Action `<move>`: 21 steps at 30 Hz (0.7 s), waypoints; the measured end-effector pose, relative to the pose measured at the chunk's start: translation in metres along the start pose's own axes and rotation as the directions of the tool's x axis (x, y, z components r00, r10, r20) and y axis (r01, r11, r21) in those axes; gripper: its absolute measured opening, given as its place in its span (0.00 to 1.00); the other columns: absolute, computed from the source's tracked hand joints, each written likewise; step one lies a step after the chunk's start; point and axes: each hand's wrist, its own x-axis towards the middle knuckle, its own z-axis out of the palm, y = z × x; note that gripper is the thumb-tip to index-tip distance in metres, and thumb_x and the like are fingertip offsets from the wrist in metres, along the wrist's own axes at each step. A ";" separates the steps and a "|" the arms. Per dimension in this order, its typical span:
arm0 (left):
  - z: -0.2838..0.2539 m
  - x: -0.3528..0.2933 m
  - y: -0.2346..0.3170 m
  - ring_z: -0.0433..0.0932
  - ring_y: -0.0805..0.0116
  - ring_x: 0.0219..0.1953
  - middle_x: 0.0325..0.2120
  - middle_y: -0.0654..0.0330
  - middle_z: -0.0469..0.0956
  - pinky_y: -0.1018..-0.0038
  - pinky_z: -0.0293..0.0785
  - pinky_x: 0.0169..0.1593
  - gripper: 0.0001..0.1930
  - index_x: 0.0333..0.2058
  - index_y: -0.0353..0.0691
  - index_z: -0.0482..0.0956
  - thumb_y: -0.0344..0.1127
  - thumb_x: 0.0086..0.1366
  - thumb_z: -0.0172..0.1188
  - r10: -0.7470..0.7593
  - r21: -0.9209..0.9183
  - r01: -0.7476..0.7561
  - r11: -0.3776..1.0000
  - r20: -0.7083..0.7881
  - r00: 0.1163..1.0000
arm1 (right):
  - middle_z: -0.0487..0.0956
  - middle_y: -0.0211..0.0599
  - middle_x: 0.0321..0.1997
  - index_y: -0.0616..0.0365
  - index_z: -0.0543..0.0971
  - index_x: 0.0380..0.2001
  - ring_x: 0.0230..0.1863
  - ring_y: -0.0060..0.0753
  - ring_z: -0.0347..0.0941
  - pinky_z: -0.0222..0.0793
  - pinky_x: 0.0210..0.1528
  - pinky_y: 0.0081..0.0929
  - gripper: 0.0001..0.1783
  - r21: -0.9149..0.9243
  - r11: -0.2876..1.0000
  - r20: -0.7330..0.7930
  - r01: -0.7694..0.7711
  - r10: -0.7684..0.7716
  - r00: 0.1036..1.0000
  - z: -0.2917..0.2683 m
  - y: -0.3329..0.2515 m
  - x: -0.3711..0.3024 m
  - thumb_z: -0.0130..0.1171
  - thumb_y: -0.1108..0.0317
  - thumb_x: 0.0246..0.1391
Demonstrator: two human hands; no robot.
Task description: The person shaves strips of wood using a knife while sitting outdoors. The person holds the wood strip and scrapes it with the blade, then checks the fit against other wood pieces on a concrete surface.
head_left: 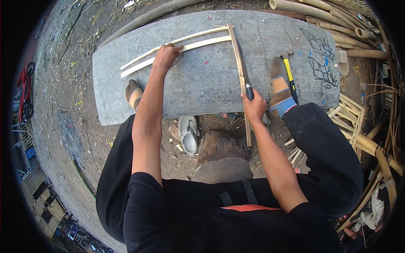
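Two pale bamboo strips lie nearly side by side across the grey board, their right ends meeting a browner wooden strip. My left hand is closed over the pale strips near their middle. In my right hand is the black handle of a long-bladed knife, its dark blade lying along the right side of the brown strip. My right thumb is against that strip, whose lower end sticks out past the board's near edge. Part of the handle is hidden in my palm.
My feet rest on the grey board. A hammer with a yellow and black handle lies beside my right foot. Below are a grey sandal and a wooden stump. Bamboo poles and a slatted frame stand at the right.
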 end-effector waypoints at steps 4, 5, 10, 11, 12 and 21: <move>0.000 0.006 0.000 0.80 0.49 0.38 0.35 0.48 0.80 0.59 0.75 0.44 0.16 0.46 0.53 0.85 0.33 0.57 0.64 -0.004 -0.025 0.003 1.000 -0.036 0.999 | 0.81 0.47 0.30 0.56 0.80 0.35 0.34 0.57 0.77 0.69 0.35 0.48 0.17 0.015 1.000 0.009 -0.003 0.003 1.000 -0.002 -0.004 0.001 0.72 0.60 0.44; 0.000 0.007 -0.001 0.80 0.49 0.38 0.35 0.48 0.80 0.59 0.75 0.44 0.17 0.46 0.53 0.85 0.32 0.56 0.65 -0.015 -0.030 0.014 0.999 -0.035 0.999 | 0.81 0.47 0.30 0.56 0.80 0.36 0.34 0.57 0.77 0.69 0.35 0.48 0.17 0.019 1.000 0.016 -0.002 0.002 1.000 -0.002 -0.004 0.001 0.72 0.60 0.44; 0.002 0.009 0.000 0.80 0.48 0.38 0.34 0.48 0.80 0.59 0.75 0.44 0.17 0.46 0.54 0.85 0.33 0.57 0.65 -0.056 -0.012 0.056 0.998 -0.045 0.997 | 0.81 0.47 0.30 0.56 0.80 0.37 0.34 0.57 0.77 0.69 0.36 0.47 0.17 0.051 0.999 0.019 -0.014 0.013 1.000 -0.002 -0.003 0.001 0.71 0.61 0.45; 0.002 0.010 0.003 0.80 0.48 0.38 0.34 0.48 0.80 0.59 0.75 0.44 0.17 0.46 0.54 0.85 0.33 0.57 0.65 -0.072 -0.007 0.072 0.997 -0.041 0.997 | 0.81 0.47 0.30 0.56 0.80 0.37 0.34 0.57 0.77 0.69 0.36 0.47 0.17 0.064 0.998 0.019 -0.021 0.019 1.000 -0.002 -0.003 0.001 0.71 0.61 0.45; 0.001 0.012 0.006 0.80 0.48 0.38 0.35 0.48 0.80 0.59 0.75 0.45 0.17 0.46 0.53 0.85 0.33 0.57 0.65 -0.059 -0.016 0.058 0.998 -0.054 0.997 | 0.81 0.47 0.30 0.56 0.80 0.37 0.34 0.57 0.77 0.69 0.36 0.47 0.17 0.070 0.997 0.015 -0.027 0.026 1.000 -0.001 -0.003 0.003 0.71 0.61 0.45; 0.003 0.015 -0.007 0.80 0.48 0.39 0.36 0.49 0.80 0.59 0.75 0.46 0.17 0.47 0.53 0.84 0.32 0.58 0.64 -0.007 -0.064 0.002 0.998 -0.084 0.996 | 0.81 0.50 0.30 0.56 0.80 0.39 0.34 0.58 0.77 0.69 0.36 0.47 0.19 0.037 0.999 -0.010 0.024 -0.024 1.000 0.005 -0.007 0.004 0.70 0.59 0.46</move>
